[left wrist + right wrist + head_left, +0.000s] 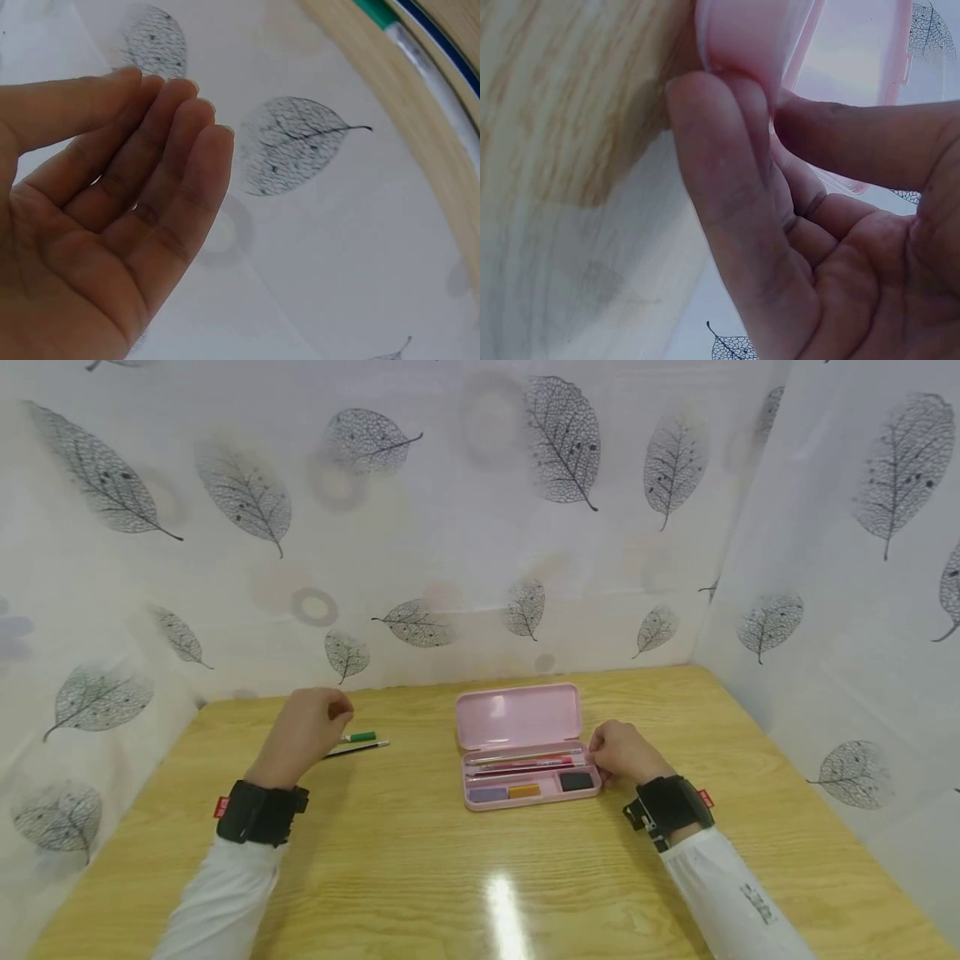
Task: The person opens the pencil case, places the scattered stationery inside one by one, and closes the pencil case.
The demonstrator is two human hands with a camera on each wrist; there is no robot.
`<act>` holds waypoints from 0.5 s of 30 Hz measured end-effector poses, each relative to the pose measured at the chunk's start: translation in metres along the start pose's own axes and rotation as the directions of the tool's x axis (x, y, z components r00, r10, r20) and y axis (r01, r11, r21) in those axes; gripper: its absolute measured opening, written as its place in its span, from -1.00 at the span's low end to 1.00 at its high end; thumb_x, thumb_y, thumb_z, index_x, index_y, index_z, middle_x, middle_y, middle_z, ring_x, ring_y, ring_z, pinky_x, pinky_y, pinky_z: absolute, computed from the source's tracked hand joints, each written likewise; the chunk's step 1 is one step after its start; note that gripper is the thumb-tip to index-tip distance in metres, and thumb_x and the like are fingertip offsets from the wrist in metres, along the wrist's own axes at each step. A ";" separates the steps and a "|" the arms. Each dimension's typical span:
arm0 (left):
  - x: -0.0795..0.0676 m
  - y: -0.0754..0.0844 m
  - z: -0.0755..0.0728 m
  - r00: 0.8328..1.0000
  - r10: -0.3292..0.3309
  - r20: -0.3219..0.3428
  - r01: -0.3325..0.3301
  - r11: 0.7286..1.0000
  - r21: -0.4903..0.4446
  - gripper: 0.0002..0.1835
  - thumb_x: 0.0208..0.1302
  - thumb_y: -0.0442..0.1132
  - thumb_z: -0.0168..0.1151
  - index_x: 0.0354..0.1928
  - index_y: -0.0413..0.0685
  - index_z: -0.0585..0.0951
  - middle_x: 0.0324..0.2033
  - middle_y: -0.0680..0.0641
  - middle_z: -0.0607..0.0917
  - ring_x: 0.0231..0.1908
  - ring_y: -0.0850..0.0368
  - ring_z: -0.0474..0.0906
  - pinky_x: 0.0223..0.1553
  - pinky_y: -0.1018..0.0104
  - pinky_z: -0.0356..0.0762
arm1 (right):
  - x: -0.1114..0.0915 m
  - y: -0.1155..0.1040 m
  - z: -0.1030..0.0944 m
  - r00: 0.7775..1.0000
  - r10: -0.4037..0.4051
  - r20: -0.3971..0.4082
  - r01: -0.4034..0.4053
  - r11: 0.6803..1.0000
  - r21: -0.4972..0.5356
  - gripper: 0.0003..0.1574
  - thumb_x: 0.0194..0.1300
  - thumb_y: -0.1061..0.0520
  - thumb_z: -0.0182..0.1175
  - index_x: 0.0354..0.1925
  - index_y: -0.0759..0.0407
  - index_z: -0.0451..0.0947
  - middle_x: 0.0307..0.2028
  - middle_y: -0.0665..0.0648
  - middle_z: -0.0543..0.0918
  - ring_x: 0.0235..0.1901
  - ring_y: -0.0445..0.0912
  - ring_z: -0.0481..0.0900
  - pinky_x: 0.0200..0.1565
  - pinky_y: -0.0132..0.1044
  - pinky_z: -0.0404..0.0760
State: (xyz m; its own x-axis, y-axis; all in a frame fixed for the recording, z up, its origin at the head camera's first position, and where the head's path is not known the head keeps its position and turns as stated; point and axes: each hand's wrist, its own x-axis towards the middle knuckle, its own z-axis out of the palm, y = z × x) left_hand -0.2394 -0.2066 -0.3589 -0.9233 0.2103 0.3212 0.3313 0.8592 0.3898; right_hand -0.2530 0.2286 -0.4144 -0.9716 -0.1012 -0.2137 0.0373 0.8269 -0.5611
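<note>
A pink pencil case (519, 697) lies on the table with its lid raised. My right hand (622, 752) is at the case's right end, and in the right wrist view the thumb and fingers pinch its pink wall (754, 37). In the case are several long pencils or pens (525, 762), a bluish block (487, 795), an orange block (523, 791) and a black block (576, 781). My left hand (303, 735) hovers at the left, fingers gently bent and holding nothing. Near it lie a green-capped pen (363, 737) and a thin dark pen (367, 748).
The wood-grain table (405, 877) is bounded at the back and sides by white sheeting (450, 543) printed with grey leaves. Black straps with small cameras sit on both wrists, the left strap (258, 812) and the right strap (671, 806).
</note>
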 end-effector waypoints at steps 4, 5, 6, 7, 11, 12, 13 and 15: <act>0.001 -0.011 0.001 1.000 -0.015 0.023 0.015 1.000 0.007 -0.91 0.23 -0.42 0.26 -0.32 -0.29 0.71 -0.39 -0.26 0.74 -0.40 -0.09 0.61 -0.35 -0.04 0.61 | 0.000 0.000 0.000 1.000 -0.001 0.001 0.001 1.000 0.007 -0.90 0.28 0.33 0.19 -0.37 0.39 0.56 -0.60 0.18 0.61 -0.67 -0.09 0.59 -0.59 -0.26 0.68; 0.001 -0.013 0.001 0.999 -0.025 0.034 0.025 1.000 0.007 -0.91 0.23 -0.42 0.26 -0.32 -0.30 0.71 -0.39 -0.26 0.74 -0.39 -0.10 0.60 -0.35 -0.04 0.60 | -0.001 0.000 0.000 1.000 0.000 0.003 0.000 1.000 0.011 -0.90 0.28 0.34 0.19 -0.37 0.40 0.56 -0.61 0.18 0.61 -0.67 -0.09 0.59 -0.59 -0.26 0.68; 0.001 -0.016 0.002 0.998 -0.035 0.048 0.035 0.999 0.010 -0.91 0.22 -0.41 0.26 -0.31 -0.30 0.71 -0.39 -0.26 0.74 -0.39 -0.11 0.60 -0.34 -0.04 0.60 | -0.001 0.000 0.000 1.000 0.001 0.004 -0.001 1.000 0.015 -0.90 0.29 0.34 0.19 -0.37 0.40 0.56 -0.61 0.18 0.61 -0.66 -0.09 0.59 -0.59 -0.26 0.68; 0.002 -0.019 0.003 0.997 -0.046 0.061 0.045 0.999 0.014 -0.91 0.22 -0.41 0.27 -0.30 -0.30 0.71 -0.38 -0.27 0.74 -0.37 -0.12 0.60 -0.33 -0.05 0.60 | -0.001 0.000 0.000 1.000 0.003 0.004 -0.003 1.000 0.020 -0.90 0.28 0.34 0.19 -0.37 0.40 0.56 -0.61 0.18 0.61 -0.67 -0.10 0.59 -0.59 -0.26 0.68; 0.003 -0.029 0.009 0.989 -0.083 0.124 0.082 0.996 0.017 -0.87 0.20 -0.40 0.29 -0.25 -0.35 0.71 -0.31 -0.30 0.73 -0.30 -0.17 0.60 -0.26 -0.10 0.61 | 0.000 -0.001 0.000 1.000 0.006 0.007 -0.007 1.000 0.029 -0.91 0.28 0.35 0.19 -0.36 0.41 0.56 -0.62 0.17 0.61 -0.67 -0.11 0.59 -0.59 -0.28 0.68; 0.003 -0.032 0.011 0.987 -0.088 0.136 0.086 0.996 0.021 -0.86 0.20 -0.40 0.30 -0.25 -0.36 0.71 -0.31 -0.31 0.73 -0.29 -0.17 0.60 -0.25 -0.11 0.61 | 0.000 -0.002 0.000 1.000 0.008 0.006 -0.008 1.000 0.030 -0.91 0.28 0.35 0.19 -0.36 0.41 0.56 -0.62 0.17 0.61 -0.67 -0.11 0.59 -0.59 -0.28 0.68; 0.002 -0.034 0.013 0.985 -0.090 0.146 0.087 0.996 0.025 -0.86 0.19 -0.40 0.31 -0.25 -0.37 0.71 -0.31 -0.31 0.73 -0.29 -0.17 0.60 -0.25 -0.11 0.61 | 0.000 -0.002 0.000 1.000 0.010 0.008 -0.010 1.000 0.029 -0.91 0.28 0.35 0.19 -0.36 0.41 0.56 -0.62 0.17 0.61 -0.68 -0.11 0.59 -0.59 -0.28 0.68; 0.002 -0.039 0.017 0.982 -0.086 0.166 0.081 0.996 0.037 -0.85 0.17 -0.39 0.33 -0.26 -0.38 0.71 -0.32 -0.31 0.73 -0.31 -0.16 0.60 -0.25 -0.11 0.62 | -0.001 -0.003 0.000 1.000 0.011 0.013 -0.012 1.000 0.025 -0.91 0.28 0.35 0.19 -0.35 0.42 0.56 -0.61 0.17 0.61 -0.67 -0.11 0.59 -0.59 -0.28 0.68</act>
State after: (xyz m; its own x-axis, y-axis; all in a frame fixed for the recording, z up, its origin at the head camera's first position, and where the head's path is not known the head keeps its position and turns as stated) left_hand -0.2577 -0.2312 -0.3881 -0.9677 0.2102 0.1393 0.2484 0.8900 0.3824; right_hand -0.2527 0.2262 -0.4125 -0.9680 -0.0992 -0.2304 0.0543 0.8138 -0.5785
